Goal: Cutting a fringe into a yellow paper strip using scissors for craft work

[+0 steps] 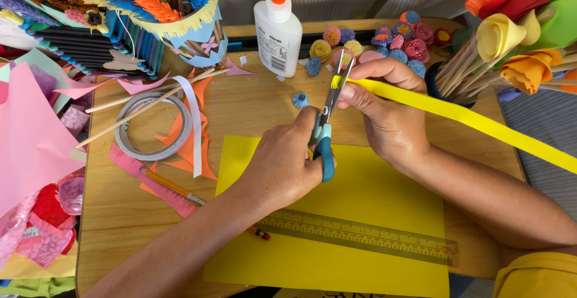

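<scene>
A wooden worktop filled most of the view, crowded at its left edge and along the back. At far left, loose pink paper hung over the worktop's side, with a fringed paper basket behind it. Next came a roll of tape, long wooden sticks, orange scraps and a pencil. A yellow sheet lay in the middle front, with a clear ruler across it; this was the only open room for moving. A glue bottle stood at the back, small rolled paper flowers beside it. At far right, bigger paper roses on sticks leaned in.

The left hand was closed around the blue handles of the scissors, fingers through the loops. The blades stood slightly parted at the end of a yellow paper strip. The right hand pinched that strip near its end, fingers curled shut over it. The strip ran off to the right, above the worktop's edge.
</scene>
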